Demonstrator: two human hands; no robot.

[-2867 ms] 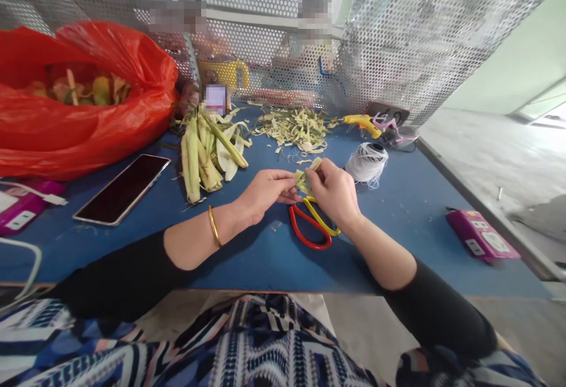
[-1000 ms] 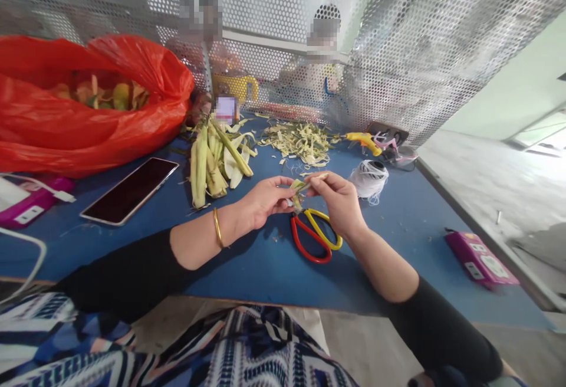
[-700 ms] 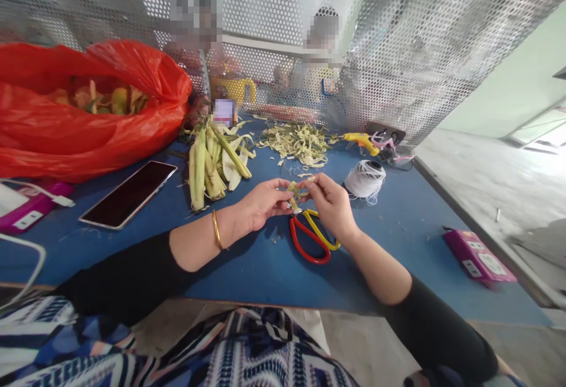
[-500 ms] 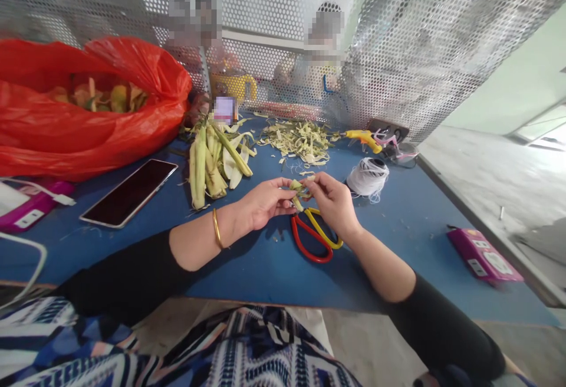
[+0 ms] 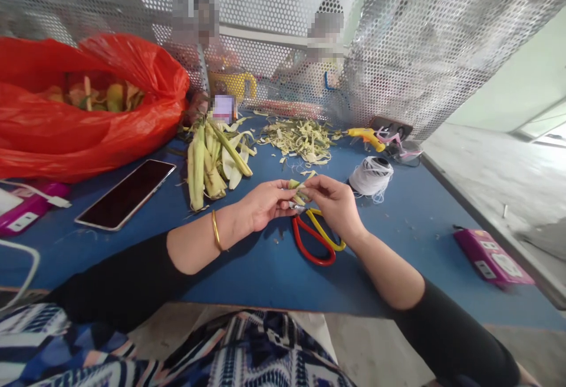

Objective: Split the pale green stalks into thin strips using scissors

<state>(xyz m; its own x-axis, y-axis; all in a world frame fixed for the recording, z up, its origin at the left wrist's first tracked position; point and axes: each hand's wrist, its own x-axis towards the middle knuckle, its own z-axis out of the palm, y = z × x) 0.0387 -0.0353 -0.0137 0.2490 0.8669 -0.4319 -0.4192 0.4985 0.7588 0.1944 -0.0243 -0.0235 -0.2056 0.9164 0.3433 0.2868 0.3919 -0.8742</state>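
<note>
Near the middle of the blue table, my left hand point(image 5: 269, 203) and my right hand point(image 5: 331, 199) meet over a small pale green strip of husk point(image 5: 295, 185). Both sets of fingers are pinched closed on it, the left from one side and the right from the other. Part of the strip is hidden behind the fingertips. Just below them lie scissors point(image 5: 315, 245) with one red and one yellow handle loop; their blades are partly covered by my hands. Beyond my left wrist rests a bunch of green husks point(image 5: 215, 163).
A heap of husk shavings point(image 5: 300, 139) lies at the back. To the right are a spool of white thread point(image 5: 370, 176), a yellow glue gun point(image 5: 367, 137) and a purple box point(image 5: 490, 257). On the left are a phone point(image 5: 126, 195) and a red plastic bag point(image 5: 145, 133). Perforated metal mesh point(image 5: 274, 15) stands behind.
My right fingers have closed in over the strip, and its lower end no longer hangs down over the scissors. The whole view has shifted slightly; the things on the table stay put.
</note>
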